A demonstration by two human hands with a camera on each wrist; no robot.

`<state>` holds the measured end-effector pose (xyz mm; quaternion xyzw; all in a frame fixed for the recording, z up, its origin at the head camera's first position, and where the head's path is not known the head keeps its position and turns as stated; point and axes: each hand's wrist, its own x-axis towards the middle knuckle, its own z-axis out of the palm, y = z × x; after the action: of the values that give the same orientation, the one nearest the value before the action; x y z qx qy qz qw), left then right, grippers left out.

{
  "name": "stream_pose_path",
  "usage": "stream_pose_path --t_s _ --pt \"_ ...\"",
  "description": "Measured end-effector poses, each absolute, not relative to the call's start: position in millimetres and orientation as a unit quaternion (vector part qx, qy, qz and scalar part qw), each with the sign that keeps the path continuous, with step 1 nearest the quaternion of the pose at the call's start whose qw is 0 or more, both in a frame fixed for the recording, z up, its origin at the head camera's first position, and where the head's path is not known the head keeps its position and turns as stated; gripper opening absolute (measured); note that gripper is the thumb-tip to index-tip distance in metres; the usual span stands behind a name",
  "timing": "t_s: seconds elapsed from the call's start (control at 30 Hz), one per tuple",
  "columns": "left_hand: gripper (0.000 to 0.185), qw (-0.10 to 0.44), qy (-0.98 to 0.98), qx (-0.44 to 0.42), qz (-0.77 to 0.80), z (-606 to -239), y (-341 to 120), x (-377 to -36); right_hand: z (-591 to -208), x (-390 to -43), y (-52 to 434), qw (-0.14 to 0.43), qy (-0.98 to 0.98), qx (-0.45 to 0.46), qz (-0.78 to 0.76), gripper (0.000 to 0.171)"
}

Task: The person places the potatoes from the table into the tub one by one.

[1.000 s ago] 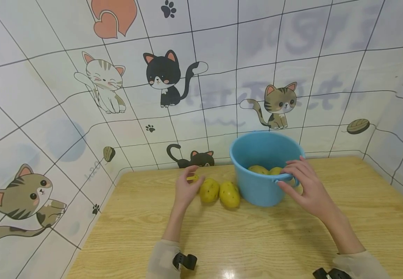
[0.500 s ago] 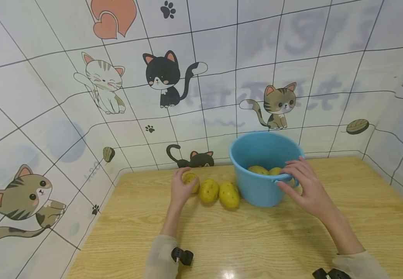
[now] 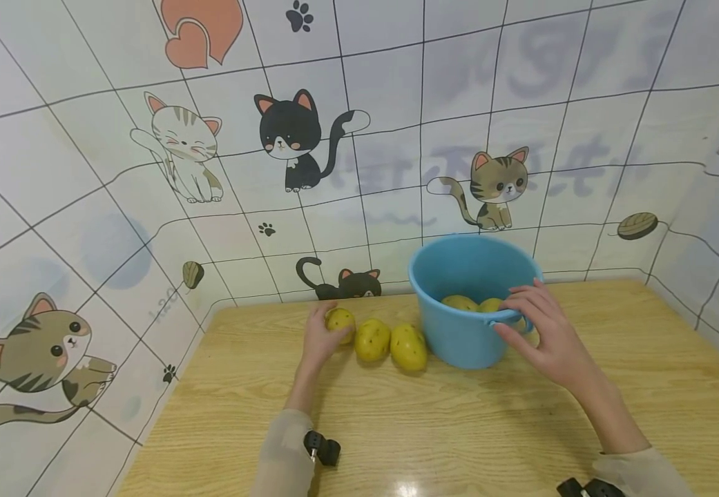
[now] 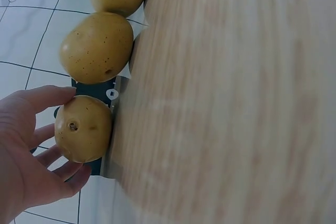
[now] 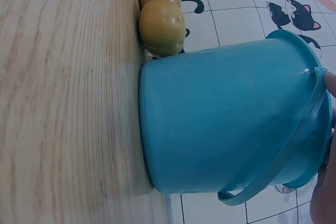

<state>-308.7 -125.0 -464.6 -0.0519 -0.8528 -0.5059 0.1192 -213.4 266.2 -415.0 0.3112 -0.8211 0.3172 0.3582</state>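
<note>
- The leftmost potato [image 3: 340, 322] lies on the wooden table [image 3: 458, 428], first in a row of three just left of the blue bucket [image 3: 458, 331]; the left hand [image 3: 320, 339] has its fingers curled round it, and it rests on the tabletop, not lifted.
- Next to it lie the middle potato [image 3: 374, 339] and the potato nearest the bucket [image 3: 408, 346], which looks to be touching or nearly touching the bucket's wall.
- The right hand [image 3: 545, 338] sits on the bucket's rim at the handle, fingers bent over the edge (a steadying hold, by the look of it).
- Judged step: picking up a potato beside the bucket. The next move would call for a firm grasp and a lift clear of the rim.
- The head view alone shows two more potatoes in the bucket [image 3: 472, 304].
- The left wrist view shows the thumb and fingers [image 4: 50, 156] wrapping the potato; the right wrist view shows the bucket's handle [image 5: 278, 166] hanging down.
</note>
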Motion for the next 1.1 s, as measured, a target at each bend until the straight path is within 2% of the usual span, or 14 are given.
stream_pose_path --t_s 0.47,0.87,1.1 --pt "0.076 0.084 -0.860 -0.050 -0.501 -470.1 -129.3 -312.8 -414.9 -214.5 266.2 0.360 -0.820 0.313 0.316 0.031" --pt "0.073 0.144 -0.831 -0.003 -0.537 -455.7 -125.6 -308.3 -416.8 -214.1 265.6 0.373 -0.811 0.322 0.317 0.039" --pt "0.073 0.183 -0.804 -0.017 -0.566 -438.4 -118.0 -303.7 -416.6 -215.4 265.0 0.377 -0.807 0.324 0.319 0.039"
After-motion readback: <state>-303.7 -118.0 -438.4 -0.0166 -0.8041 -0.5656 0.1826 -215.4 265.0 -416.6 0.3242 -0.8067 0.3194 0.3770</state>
